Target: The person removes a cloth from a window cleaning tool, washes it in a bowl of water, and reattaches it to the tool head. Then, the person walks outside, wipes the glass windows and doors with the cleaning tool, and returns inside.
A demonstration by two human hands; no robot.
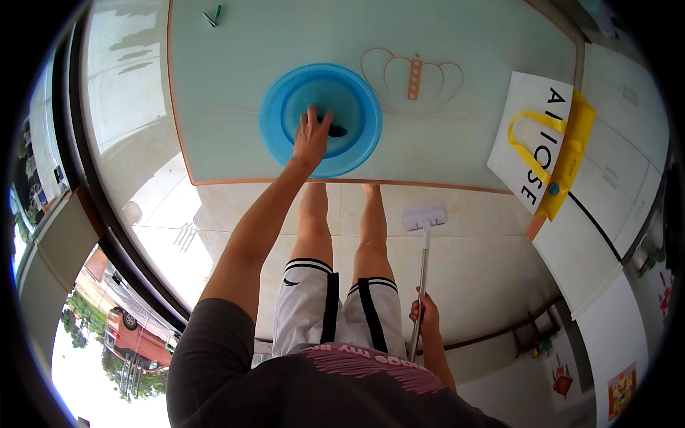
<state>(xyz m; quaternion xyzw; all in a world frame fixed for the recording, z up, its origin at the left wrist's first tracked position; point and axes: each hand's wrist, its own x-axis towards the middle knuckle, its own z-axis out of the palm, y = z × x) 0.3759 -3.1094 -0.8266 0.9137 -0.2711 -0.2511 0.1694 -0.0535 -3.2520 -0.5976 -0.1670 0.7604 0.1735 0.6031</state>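
Note:
My left hand [312, 139] reaches down into a round blue plastic basin [273, 128] that appears to hold water. Its fingers are bent around a small dark object [337, 131] lying low in the basin; my hand covers part of it, and its kind cannot be made out. Down by my right leg, my right hand [425, 315] is wrapped around the metal pole of a flat mop [424, 214]. The mop's pale, rectangular head points away from me, just short of the table edge.
The basin stands on a pale green table [235, 43] with an orange-brown edge and a crown design. A white-and-yellow bag [531, 135] lies at the right end. A small green-and-silver item [212, 17] rests at far left. White cabinets [614, 135] stand on the right.

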